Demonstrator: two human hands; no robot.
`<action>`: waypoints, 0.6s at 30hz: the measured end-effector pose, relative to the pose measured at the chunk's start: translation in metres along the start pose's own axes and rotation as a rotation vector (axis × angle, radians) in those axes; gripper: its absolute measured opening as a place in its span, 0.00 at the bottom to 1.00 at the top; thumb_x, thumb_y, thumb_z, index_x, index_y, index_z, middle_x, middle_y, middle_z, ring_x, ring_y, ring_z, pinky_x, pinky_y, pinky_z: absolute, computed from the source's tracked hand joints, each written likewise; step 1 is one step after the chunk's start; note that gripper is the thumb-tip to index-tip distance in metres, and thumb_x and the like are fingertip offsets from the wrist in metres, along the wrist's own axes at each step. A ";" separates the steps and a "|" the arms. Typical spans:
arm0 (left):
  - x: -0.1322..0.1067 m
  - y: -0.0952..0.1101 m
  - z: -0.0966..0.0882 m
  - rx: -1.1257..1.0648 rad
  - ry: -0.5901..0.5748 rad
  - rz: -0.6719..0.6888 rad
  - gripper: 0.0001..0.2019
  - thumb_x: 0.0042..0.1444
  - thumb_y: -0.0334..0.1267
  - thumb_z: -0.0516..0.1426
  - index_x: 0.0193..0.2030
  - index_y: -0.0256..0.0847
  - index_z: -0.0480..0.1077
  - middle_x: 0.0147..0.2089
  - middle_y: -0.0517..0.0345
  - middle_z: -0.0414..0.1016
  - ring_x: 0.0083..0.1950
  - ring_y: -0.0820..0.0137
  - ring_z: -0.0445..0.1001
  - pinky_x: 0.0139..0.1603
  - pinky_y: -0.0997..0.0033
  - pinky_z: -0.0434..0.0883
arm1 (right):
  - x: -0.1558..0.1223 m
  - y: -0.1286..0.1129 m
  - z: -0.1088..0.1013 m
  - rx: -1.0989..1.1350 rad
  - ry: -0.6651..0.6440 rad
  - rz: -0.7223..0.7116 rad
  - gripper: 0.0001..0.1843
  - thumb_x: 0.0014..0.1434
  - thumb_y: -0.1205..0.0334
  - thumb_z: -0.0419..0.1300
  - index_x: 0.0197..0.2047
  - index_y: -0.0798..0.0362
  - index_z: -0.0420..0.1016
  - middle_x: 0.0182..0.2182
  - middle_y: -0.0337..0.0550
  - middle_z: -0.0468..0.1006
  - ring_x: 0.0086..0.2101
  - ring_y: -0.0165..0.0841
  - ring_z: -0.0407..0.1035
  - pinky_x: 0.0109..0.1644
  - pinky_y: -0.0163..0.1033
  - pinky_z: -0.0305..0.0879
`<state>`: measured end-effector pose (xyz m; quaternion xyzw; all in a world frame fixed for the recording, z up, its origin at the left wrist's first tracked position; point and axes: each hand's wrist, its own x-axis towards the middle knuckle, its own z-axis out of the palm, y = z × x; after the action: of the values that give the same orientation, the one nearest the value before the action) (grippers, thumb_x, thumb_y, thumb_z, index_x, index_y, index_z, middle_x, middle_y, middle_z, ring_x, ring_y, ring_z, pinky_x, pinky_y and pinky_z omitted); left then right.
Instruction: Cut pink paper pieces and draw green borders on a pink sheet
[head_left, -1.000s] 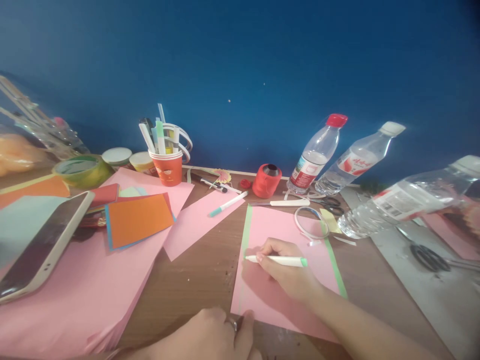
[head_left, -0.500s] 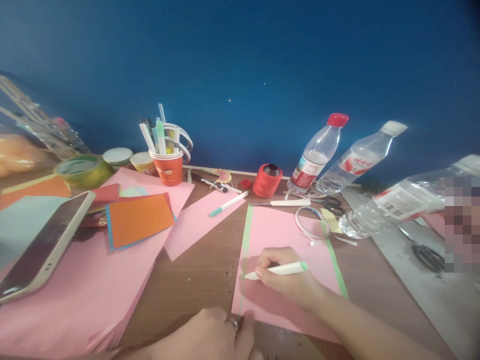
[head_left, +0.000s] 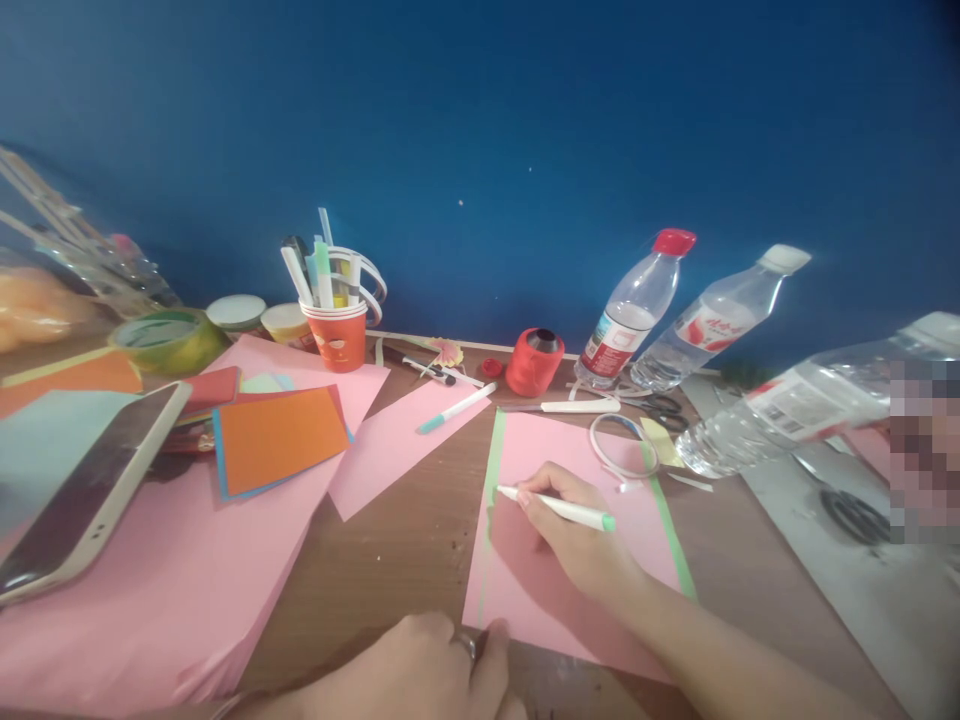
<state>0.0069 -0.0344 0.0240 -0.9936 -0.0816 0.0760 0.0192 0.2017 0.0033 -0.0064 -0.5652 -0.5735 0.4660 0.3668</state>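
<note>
My right hand (head_left: 574, 525) is closed round a white marker with a green end cap (head_left: 574, 512). Its tip is at the green band along the left side of a pink sheet of paper (head_left: 600, 610). Green bands run down both long sides of that sheet, the left one uneven lower down. My left hand (head_left: 420, 665) lies by the sheet's lower left corner, its ringed finger and a neighbouring finger touching or very near the edge. Those fingers look stretched and hold nothing visible; the bottom of the frame cuts off the rest.
A white pen with a teal end (head_left: 457, 408), a utility knife (head_left: 577, 406), a tape roll (head_left: 625, 445), red thread spool (head_left: 535, 362) and bottles (head_left: 619, 340) stand or lie behind. At left are a phone (head_left: 94, 490), orange paper (head_left: 281, 440) and a red cup of tools (head_left: 337, 340).
My right hand has moved the marker up along the sheet's left green band, away from me. The green there looks wider where the tip was. My left hand has stayed put.
</note>
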 end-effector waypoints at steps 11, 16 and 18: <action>-0.002 0.002 0.004 -0.005 0.028 -0.006 0.09 0.55 0.32 0.58 0.43 0.37 0.68 0.49 0.47 0.75 0.30 0.67 0.77 0.19 0.71 0.66 | -0.001 -0.007 0.000 0.047 -0.075 0.068 0.11 0.53 0.63 0.56 0.22 0.53 0.62 0.16 0.32 0.63 0.19 0.26 0.58 0.22 0.31 0.52; -0.002 0.002 0.004 -0.006 0.040 -0.022 0.09 0.55 0.32 0.58 0.44 0.37 0.68 0.49 0.47 0.75 0.31 0.68 0.77 0.20 0.72 0.65 | 0.001 -0.007 -0.002 0.015 -0.142 0.041 0.09 0.49 0.67 0.57 0.19 0.54 0.63 0.18 0.34 0.65 0.21 0.26 0.57 0.23 0.31 0.50; -0.002 0.002 0.002 -0.009 0.038 -0.022 0.09 0.55 0.32 0.58 0.44 0.37 0.68 0.49 0.48 0.75 0.30 0.68 0.77 0.19 0.72 0.65 | 0.002 -0.006 -0.002 0.060 -0.155 0.054 0.10 0.48 0.65 0.58 0.19 0.54 0.63 0.18 0.35 0.67 0.21 0.27 0.58 0.24 0.32 0.52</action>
<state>0.0054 -0.0363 0.0225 -0.9940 -0.0922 0.0566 0.0170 0.2016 0.0055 -0.0003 -0.5313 -0.5705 0.5351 0.3255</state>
